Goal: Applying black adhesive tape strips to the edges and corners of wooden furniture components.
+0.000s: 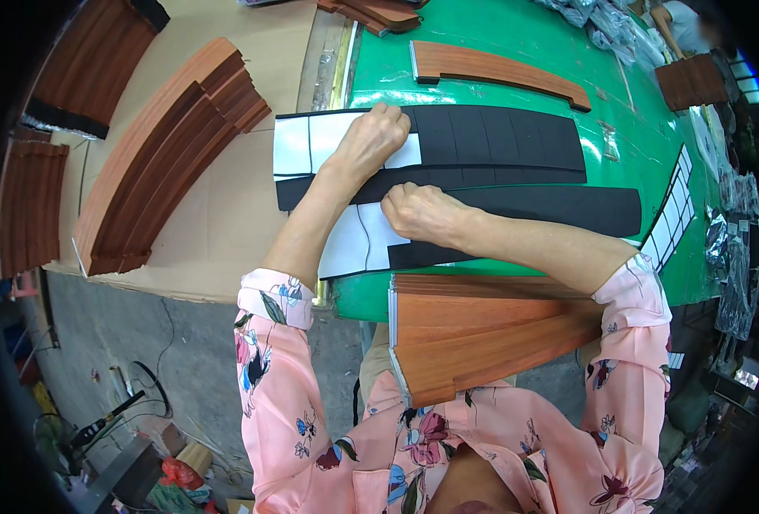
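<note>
The green tabletop (482,26) meets tan board (259,43) on the left, with grey concrete floor (208,343) below. Two broad black strips (516,141) lie side by side, partly white at the left. The left hand (375,140) is curled closed over the far one, the right hand (420,212) likewise over the near; whatever their fingertips pinch is hidden. One brown panel (499,70) sits beyond.

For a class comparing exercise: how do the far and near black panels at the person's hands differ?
The far panel shows crosswise lines on its black part; the near panel looks plain there. The near panel reaches farther right than the far panel. Both are black, with white toward the left end.
</note>
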The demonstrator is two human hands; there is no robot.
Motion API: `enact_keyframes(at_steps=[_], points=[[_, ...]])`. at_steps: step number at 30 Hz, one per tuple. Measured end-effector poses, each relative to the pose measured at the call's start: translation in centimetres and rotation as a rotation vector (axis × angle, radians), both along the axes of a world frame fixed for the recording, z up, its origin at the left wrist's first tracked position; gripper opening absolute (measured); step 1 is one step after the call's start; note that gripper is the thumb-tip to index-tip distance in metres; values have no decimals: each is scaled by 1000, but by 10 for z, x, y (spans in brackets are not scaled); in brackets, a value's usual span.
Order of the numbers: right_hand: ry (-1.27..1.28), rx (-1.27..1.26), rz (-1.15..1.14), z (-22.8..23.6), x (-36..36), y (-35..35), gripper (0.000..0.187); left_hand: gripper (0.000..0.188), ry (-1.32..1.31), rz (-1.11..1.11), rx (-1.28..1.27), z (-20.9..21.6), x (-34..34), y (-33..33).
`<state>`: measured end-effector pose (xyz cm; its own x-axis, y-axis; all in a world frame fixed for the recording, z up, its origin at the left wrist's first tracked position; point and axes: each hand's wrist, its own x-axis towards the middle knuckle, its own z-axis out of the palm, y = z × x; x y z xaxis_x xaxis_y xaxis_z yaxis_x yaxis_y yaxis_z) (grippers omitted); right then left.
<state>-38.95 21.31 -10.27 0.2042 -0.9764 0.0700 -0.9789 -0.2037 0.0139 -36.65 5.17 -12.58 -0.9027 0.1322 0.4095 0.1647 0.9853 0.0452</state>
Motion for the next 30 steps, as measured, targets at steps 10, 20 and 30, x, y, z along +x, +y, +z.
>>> enact_keyframes(at_steps=[10,20,30], points=[[-56,-37,-3,-4,-11,-4,9,5,206,75,-19,-14,-3,7],[-1045,492,-590,80,-36,-1,22,30,-26,379,1608,32,29,-7],[-1419,418,-671,177,9,101,19,28,222,46,1545,129,183,88]])
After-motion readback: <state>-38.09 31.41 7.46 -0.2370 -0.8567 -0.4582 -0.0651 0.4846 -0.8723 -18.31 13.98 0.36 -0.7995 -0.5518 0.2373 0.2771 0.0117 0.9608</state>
